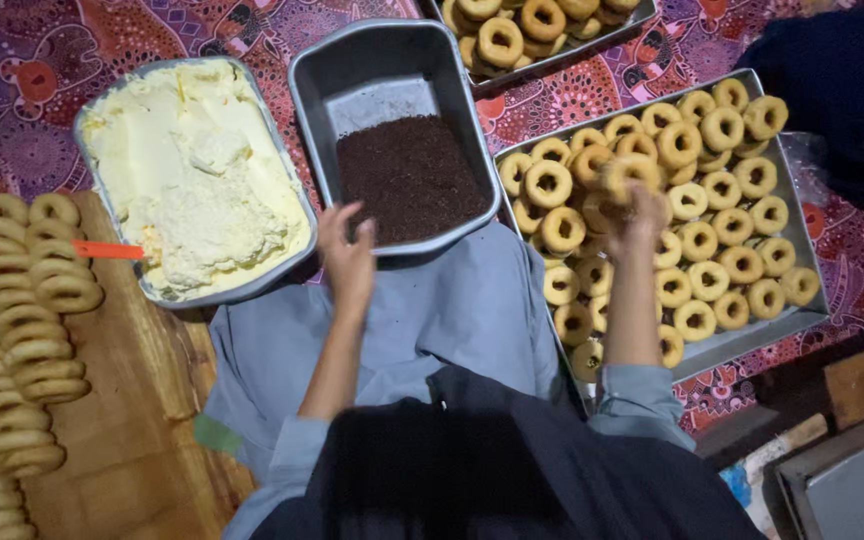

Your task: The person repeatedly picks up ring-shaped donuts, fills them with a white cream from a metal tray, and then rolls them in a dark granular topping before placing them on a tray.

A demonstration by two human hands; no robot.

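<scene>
On a purple patterned cloth (22,80), my right hand (642,215) closes on a ring doughnut (630,172) lifted above its crowded tray (790,225), while my left hand (347,250), fingers loosely spread, rests empty at the tray of dark sprinkles (407,175) (cream tray (192,170) alongside, within reach).

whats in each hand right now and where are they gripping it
The right hand lifts a ring doughnut by its near edge, above the doughnut tray. The left hand holds nothing, open at the sprinkle tray's near rim.
</scene>
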